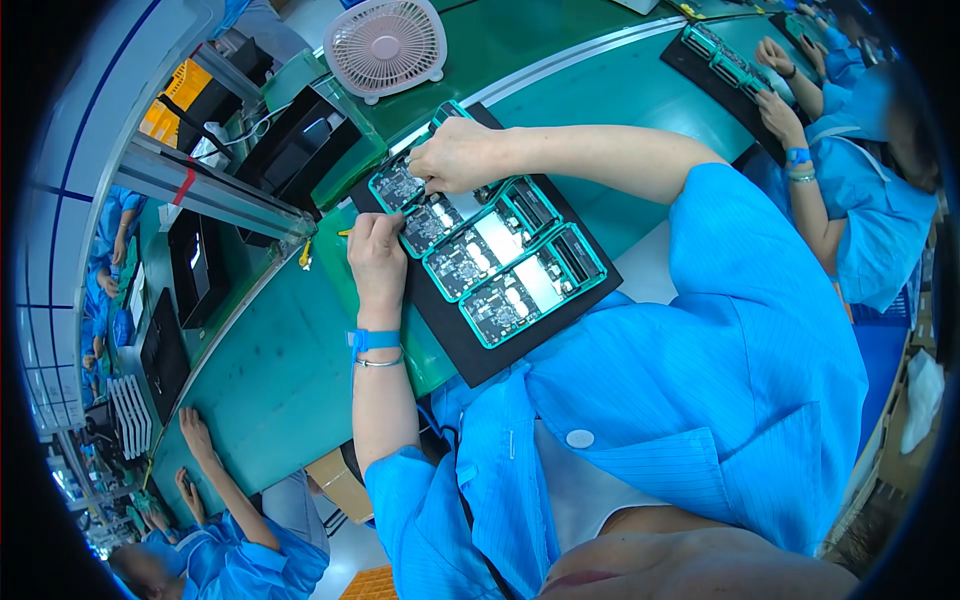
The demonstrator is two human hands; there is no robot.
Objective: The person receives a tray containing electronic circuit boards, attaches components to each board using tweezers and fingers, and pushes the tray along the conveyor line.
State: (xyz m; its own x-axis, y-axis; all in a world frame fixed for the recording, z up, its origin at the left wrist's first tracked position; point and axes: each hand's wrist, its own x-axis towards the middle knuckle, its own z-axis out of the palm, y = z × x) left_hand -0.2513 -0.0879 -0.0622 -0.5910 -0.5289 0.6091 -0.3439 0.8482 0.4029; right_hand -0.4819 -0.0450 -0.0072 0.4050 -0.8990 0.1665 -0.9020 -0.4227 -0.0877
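Note:
Several teal-framed phone housings with exposed circuit boards lie in a row on a black tray in front of me. My right hand reaches over the far housings, its fingers pinched together low above a circuit board. What those fingers hold, if anything, is hidden beneath them. At the tray's left edge is my left hand, fingers curled closed beside the housings. A small yellow tip shows by its knuckles; the thing it belongs to cannot be made out. A blue wrist strap circles my left wrist.
A pink fan stands beyond the tray. A metal post and black bins are at the left. Co-workers sit at both sides along the green bench; the one at right handles another black tray.

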